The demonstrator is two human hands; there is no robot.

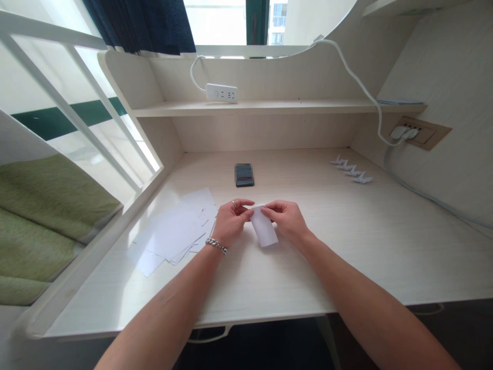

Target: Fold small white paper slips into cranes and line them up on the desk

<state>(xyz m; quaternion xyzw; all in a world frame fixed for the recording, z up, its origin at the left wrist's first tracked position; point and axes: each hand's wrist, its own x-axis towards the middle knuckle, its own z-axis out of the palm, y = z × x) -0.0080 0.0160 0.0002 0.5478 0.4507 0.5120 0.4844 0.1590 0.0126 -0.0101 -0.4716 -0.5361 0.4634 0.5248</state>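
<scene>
A folded strip of white paper is held up between both hands, just above the desk. My left hand pinches its upper left corner between thumb and fingers; a ring and a chain bracelet show on that side. On the opposite upper edge, the thumb and fingers of my right hand grip the same paper. Its lower end hangs free toward me. Some fingertips are hidden behind the sheet.
Loose white sheets lie overlapping left of my hands. A dark, flat object, partly blurred, rests beyond them. Several folded paper cranes stand in a row at the back right. A power strip sits on the shelf; cables run along the right wall.
</scene>
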